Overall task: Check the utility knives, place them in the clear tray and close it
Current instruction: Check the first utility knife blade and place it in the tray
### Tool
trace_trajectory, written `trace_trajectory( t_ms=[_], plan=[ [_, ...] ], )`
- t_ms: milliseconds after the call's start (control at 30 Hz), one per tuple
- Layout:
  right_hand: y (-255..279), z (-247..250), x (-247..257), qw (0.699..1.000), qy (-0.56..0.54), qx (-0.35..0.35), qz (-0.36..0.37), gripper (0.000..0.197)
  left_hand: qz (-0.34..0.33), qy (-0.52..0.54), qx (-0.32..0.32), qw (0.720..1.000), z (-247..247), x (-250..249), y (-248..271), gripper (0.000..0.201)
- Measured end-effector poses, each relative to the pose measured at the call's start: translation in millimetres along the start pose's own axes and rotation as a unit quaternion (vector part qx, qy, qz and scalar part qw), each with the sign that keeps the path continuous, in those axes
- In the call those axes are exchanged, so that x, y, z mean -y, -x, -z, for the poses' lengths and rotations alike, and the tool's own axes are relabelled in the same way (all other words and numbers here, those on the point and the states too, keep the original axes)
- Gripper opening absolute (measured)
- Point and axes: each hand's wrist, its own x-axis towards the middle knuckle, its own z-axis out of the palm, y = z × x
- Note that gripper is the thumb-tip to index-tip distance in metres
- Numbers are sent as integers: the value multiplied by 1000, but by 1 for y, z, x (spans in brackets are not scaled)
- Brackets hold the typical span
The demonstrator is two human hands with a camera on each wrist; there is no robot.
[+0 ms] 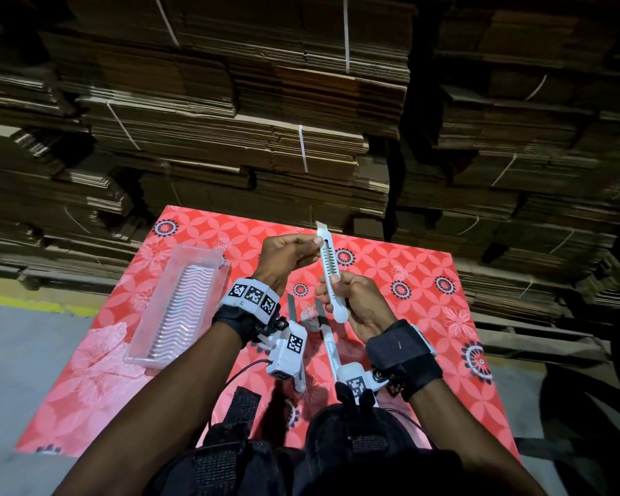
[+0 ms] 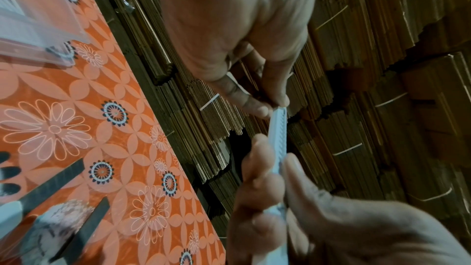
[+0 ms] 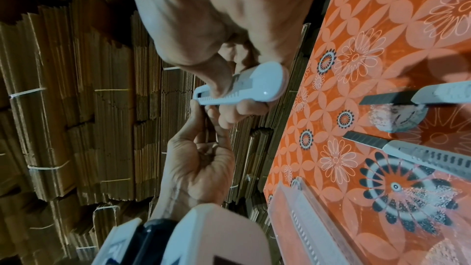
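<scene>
I hold a white utility knife (image 1: pixel 327 261) upright over the table with both hands. My left hand (image 1: pixel 314 242) pinches its upper end between thumb and fingers. My right hand (image 1: pixel 334 285) grips the lower handle, thumb on the ribbed slider track. In the left wrist view the knife (image 2: pixel 278 134) runs between the left hand (image 2: pixel 274 106) and the right hand (image 2: pixel 277 192). Two more white knives (image 1: pixel 332 347) (image 1: pixel 291 309) lie on the table under my wrists, dark blades extended. The clear tray (image 1: pixel 142 347) lies open at the left with nothing in it.
A red floral tablecloth (image 1: pixel 426 281) covers the table. A small grey-white crumpled wad (image 3: pixel 397 118) lies between the two blades. Tall stacks of flattened cardboard (image 1: pixel 301 102) stand right behind the table's far edge. Grey floor (image 1: pixel 22 352) lies to the left.
</scene>
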Motion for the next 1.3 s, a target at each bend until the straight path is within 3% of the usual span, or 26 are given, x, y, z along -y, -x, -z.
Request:
trace_trajectory(
  t_ms=[500,800,967,1300],
  plan=[
    [5,5,0,999,18,47,20,24,11,-7,42,999,3,1,8,16],
    [10,8,6,991,-103,88,0,27,-1,-27,56,998,-3,-6,8,18],
    [13,7,1,984,-151,82,-35,26,-9,-17,29,999,-5,-7,5,13],
    [10,1,6,987,-145,58,-27,26,-24,-2,39,999,-11,-10,7,16]
  ],
)
